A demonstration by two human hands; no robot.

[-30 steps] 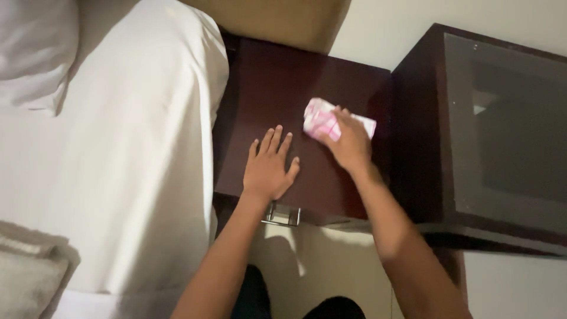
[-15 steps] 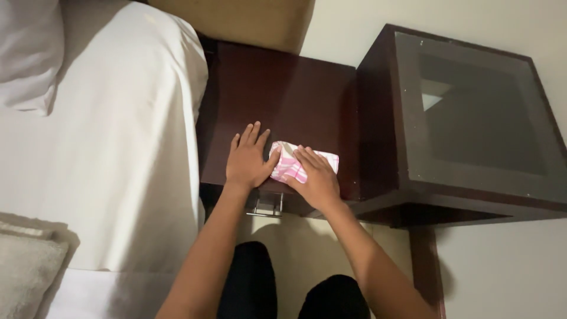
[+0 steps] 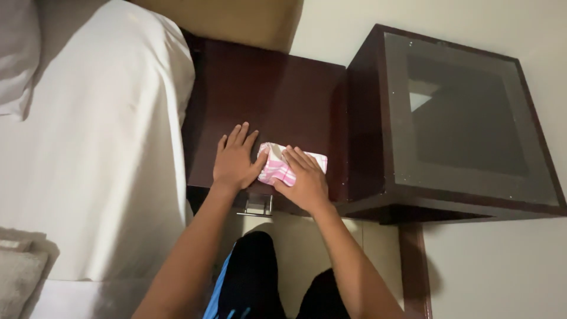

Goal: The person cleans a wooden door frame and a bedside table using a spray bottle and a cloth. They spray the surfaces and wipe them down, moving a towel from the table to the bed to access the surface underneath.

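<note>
Nightstand (image 3: pixel 266 88) sits between bed (image 3: pixel 100 147) on its left and glass-topped table (image 3: pixel 466 118) on its right — cloth (image 3: pixel 276 166) on it.

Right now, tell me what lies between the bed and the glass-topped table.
In the head view, the dark nightstand fills that gap. On it lie the left hand and the right hand, pressing a pink cloth.

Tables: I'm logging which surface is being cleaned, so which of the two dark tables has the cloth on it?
The lower all-wood table beside the bed; both hands rest on it, the right hand pressing the cloth. The other table has a glass top.
</note>
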